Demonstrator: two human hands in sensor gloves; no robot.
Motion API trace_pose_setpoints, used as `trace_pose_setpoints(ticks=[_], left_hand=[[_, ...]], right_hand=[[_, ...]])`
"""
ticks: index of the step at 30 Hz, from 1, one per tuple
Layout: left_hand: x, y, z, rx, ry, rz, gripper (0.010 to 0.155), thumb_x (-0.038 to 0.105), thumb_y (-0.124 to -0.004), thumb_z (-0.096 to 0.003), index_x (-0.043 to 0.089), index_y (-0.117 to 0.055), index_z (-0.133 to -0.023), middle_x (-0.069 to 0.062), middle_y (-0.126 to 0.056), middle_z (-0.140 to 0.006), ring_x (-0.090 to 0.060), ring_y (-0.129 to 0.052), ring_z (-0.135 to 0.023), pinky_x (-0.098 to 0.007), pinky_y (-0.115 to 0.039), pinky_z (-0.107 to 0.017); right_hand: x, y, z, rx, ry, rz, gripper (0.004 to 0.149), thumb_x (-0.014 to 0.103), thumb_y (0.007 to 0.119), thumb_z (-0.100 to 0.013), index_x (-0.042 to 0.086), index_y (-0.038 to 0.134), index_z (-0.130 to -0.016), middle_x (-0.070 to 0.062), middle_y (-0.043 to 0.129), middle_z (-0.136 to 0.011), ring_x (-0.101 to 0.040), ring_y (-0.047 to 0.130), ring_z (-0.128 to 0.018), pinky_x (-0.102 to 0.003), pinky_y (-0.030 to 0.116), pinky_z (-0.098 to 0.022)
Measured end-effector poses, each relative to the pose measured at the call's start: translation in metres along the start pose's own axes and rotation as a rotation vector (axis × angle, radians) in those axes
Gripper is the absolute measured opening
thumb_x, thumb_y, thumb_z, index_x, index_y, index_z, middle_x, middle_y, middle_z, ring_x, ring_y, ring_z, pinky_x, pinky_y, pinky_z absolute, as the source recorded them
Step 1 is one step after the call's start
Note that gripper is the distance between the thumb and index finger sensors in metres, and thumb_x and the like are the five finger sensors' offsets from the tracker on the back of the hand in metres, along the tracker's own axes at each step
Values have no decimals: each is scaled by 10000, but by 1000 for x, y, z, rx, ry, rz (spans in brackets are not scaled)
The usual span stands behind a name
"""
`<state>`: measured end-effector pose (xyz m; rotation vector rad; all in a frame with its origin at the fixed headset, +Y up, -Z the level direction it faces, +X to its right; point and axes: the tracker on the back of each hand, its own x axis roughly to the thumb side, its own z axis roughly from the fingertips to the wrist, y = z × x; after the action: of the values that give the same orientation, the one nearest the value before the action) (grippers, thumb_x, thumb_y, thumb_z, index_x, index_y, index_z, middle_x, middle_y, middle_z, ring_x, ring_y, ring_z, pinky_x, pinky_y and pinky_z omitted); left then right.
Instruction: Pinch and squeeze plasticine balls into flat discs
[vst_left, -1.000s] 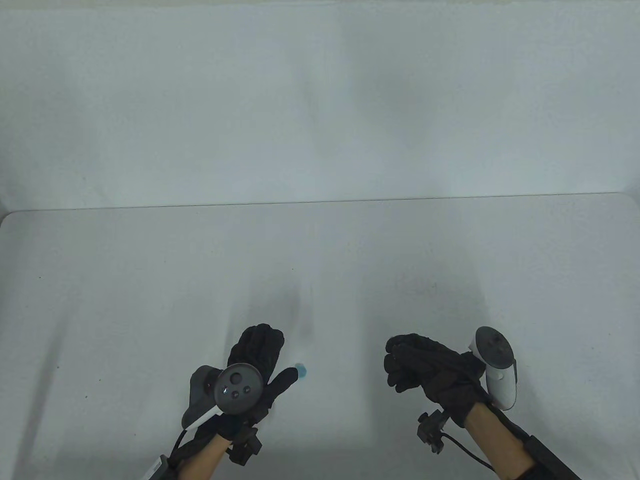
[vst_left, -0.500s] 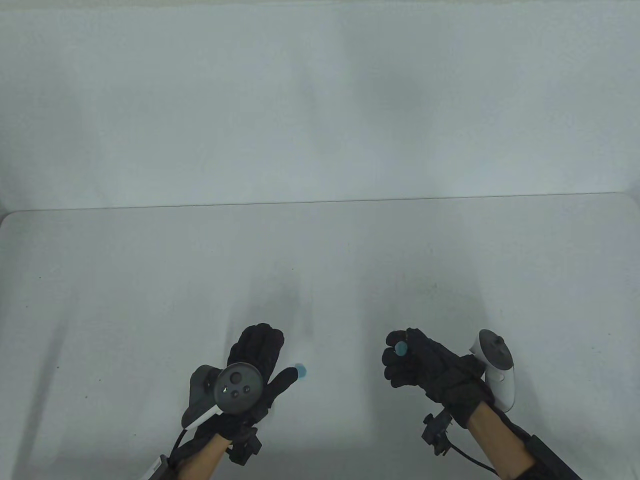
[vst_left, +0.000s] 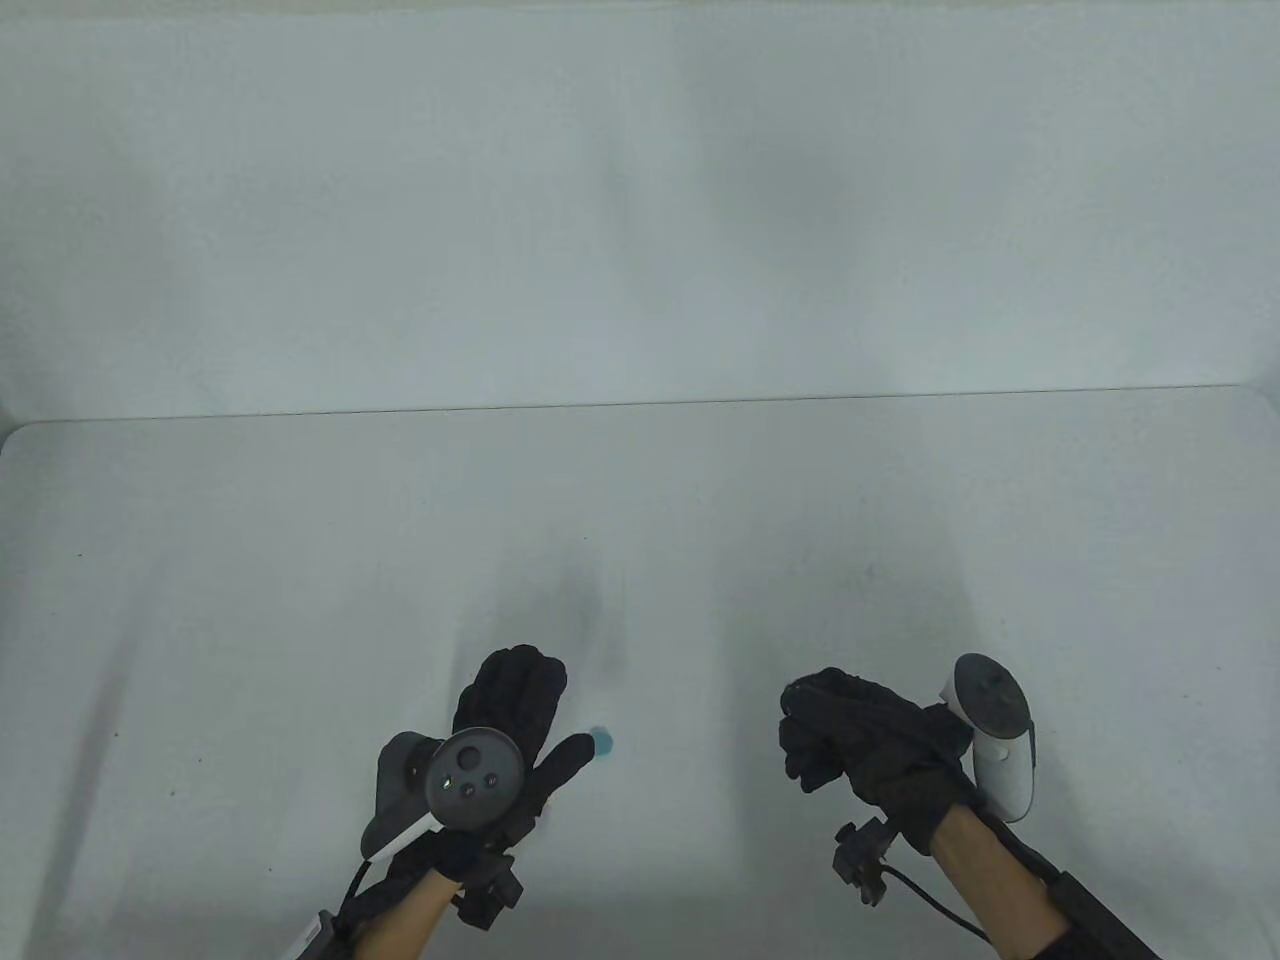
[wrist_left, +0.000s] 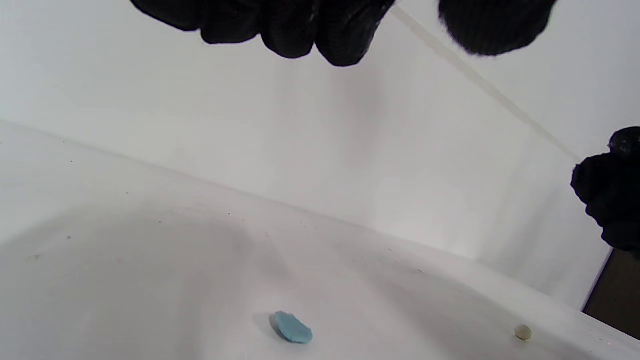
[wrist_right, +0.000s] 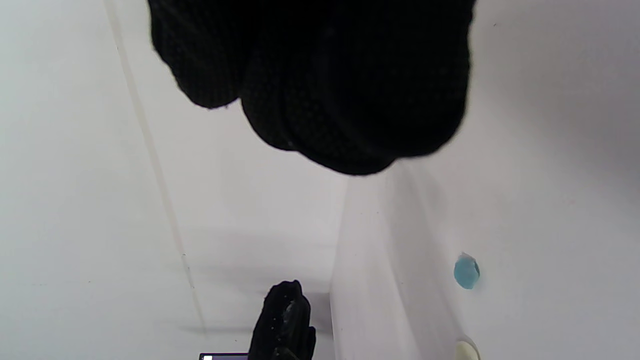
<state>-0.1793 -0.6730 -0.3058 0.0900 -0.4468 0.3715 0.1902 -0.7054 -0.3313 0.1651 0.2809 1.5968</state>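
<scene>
A flat blue plasticine disc (vst_left: 602, 741) lies on the white table (vst_left: 300, 550), just past my left thumb tip; it also shows in the left wrist view (wrist_left: 292, 328) and the right wrist view (wrist_right: 466, 271). My left hand (vst_left: 550, 705) hovers open over the table, with its fingers (wrist_left: 300, 25) and thumb apart and holding nothing. My right hand (vst_left: 800, 740) is curled tight above the table to the right, fingers (wrist_right: 325, 75) bunched together. Whatever it grips is hidden inside them now.
A small cream-coloured pellet (wrist_left: 523, 332) lies on the table right of the blue disc; it also shows in the right wrist view (wrist_right: 466, 350). A white wall rises behind the table's far edge (vst_left: 640, 403).
Half a second ago a small blue plasticine piece showed between my right fingertips; the fingers have now closed over it. My left hand and the disc on the table have not moved.
</scene>
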Motion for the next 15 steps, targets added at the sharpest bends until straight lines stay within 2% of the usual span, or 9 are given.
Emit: trace_pose_setpoints(ticks=[4,5,6,7,8,11,13,15], left_hand=[[0,0,0,-2,-1,-3,779,517,-629,-547,39,-476,-1142,-283,-423,-1165,-563,-431,-1061,-632,-451,-732],[0,0,0,-1,-2,-5,781,517,-629,-547,37,-473,-1142,-283,-422,-1165,-566,-431,-1060,-633,-450,-732],[0,0,0,1,-2,-4,780,517,-629,-547,37,-474,-1142,-284,-420,-1165,-566,-428,-1061,-633,-449,-732],[0,0,0,1,-2,-1,780,517,-630,-547,38,-474,-1142,-283,-420,-1165,-567,-428,-1060,-633,-449,-732],[-1,-1,0,-2,0,0,779,517,-629,-547,39,-473,-1142,-284,-419,-1165,-567,-426,-1060,-633,-447,-732],[0,-1,-1,-2,0,-6,781,517,-629,-547,37,-473,-1142,-285,-420,-1165,-568,-425,-1060,-634,-448,-732],[1,-2,-2,1,0,-2,781,516,-630,-547,38,-473,-1143,-285,-421,-1164,-569,-427,-1059,-635,-447,-731],[1,-2,-2,-1,1,-5,779,517,-630,-547,39,-474,-1142,-285,-421,-1164,-567,-429,-1059,-635,-448,-732]], right_hand=[[-5,-2,0,-3,18,-16,393,426,796,-533,136,808,-799,-18,979,-609,-150,1050,-434,-215,985,-279],[-8,-2,0,7,17,-37,480,487,757,-543,123,787,-854,-60,965,-678,-194,1038,-497,-239,979,-329],[-10,-2,0,45,8,-66,694,618,656,-547,62,725,-958,-147,916,-804,-290,1000,-619,-295,958,-404],[-13,-2,-1,127,-8,-160,837,700,578,-539,26,651,-1029,-203,844,-919,-373,941,-733,-376,919,-479],[-13,-2,0,137,-2,-191,889,715,566,-529,1,611,-1057,-242,803,-962,-419,908,-769,-413,901,-497],[-12,-4,0,98,-1,-131,886,723,570,-524,7,633,-1041,-225,833,-934,-385,944,-738,-381,919,-479],[-11,-6,1,53,7,-113,816,693,614,-530,23,696,-988,-188,902,-843,-319,1006,-636,-324,945,-431],[-10,-8,1,11,30,-93,687,605,683,-551,38,743,-934,-155,945,-757,-266,1036,-551,-280,961,-373]])
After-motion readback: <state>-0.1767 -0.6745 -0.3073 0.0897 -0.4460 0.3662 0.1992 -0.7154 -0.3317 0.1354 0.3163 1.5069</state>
